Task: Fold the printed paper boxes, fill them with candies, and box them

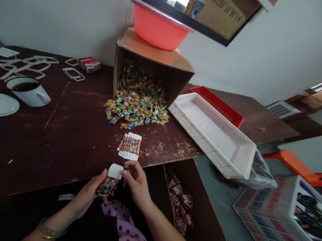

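My left hand point(89, 190) grips a small printed carton point(108, 185), red and multicoloured, with its white end flap standing up. My right hand point(138, 182) is at the flap's right edge, thumb and forefinger bent together against it; the exact contact is hard to make out. Just beyond my hands, a fanned stack of flat printed cartons point(130, 147) lies near the table's front edge. Past that, small wrapped candies point(143, 110) in many colours spill from a cardboard box point(181, 78) tipped on its side.
A pink basin point(159, 26) rests on the cardboard box. White perforated tray point(212, 129) and red tray point(221, 105) stand right. Below the table edge, an open carton point(204, 204) contains filled packets point(180, 201). Mug point(30, 92), plate point(1, 105) and white frames point(27, 66) lie left.
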Motion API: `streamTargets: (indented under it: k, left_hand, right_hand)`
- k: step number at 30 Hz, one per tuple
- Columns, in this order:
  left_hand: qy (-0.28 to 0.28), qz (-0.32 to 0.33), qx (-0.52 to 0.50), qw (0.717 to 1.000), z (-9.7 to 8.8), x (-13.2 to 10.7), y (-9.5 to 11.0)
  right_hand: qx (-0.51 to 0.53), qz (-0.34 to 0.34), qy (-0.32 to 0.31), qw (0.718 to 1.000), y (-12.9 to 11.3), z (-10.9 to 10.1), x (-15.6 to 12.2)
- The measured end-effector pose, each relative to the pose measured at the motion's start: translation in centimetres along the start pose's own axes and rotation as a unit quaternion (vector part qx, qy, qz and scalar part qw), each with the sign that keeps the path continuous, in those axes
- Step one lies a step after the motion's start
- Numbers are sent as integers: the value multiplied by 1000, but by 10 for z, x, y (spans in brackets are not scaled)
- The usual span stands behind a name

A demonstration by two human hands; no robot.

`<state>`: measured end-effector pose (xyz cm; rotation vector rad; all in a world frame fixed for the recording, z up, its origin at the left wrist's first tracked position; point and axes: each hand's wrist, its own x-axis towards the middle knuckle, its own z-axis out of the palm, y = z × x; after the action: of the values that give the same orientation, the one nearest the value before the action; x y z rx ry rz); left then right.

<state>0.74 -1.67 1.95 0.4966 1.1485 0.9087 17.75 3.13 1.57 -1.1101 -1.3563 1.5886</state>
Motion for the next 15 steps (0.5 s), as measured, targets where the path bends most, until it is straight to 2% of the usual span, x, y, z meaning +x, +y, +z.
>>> streamTargets:
  k: [2,3,5,6,8,11,13,15]
  left_hand:
    - [-20,1,17,1000,-1,-1,3]
    - [-23,5,31,999,-2,-1,6]
    - [-19,17,80,996,-4,-2,10]
    - [-13,26,108,994,-6,-2,11]
    - [-4,41,147,988,-8,-1,12]
    - [12,38,121,992,-9,4,9]
    - [11,28,91,995,-10,6,6]
    - [-17,26,66,997,-13,7,3]
  right_hand:
    - [117,119,-74,983,5,2,3]
    - [145,153,-107,972,6,2,5]
    - [141,165,-151,964,4,1,11]
    - [110,145,-168,969,2,0,13]
    - [9,60,-198,978,-4,-2,16]
    - [-106,-75,-203,970,-14,-4,17]
    - [-119,-85,-188,971,-18,-4,16]
    - [-115,-65,-163,978,-19,-4,15]
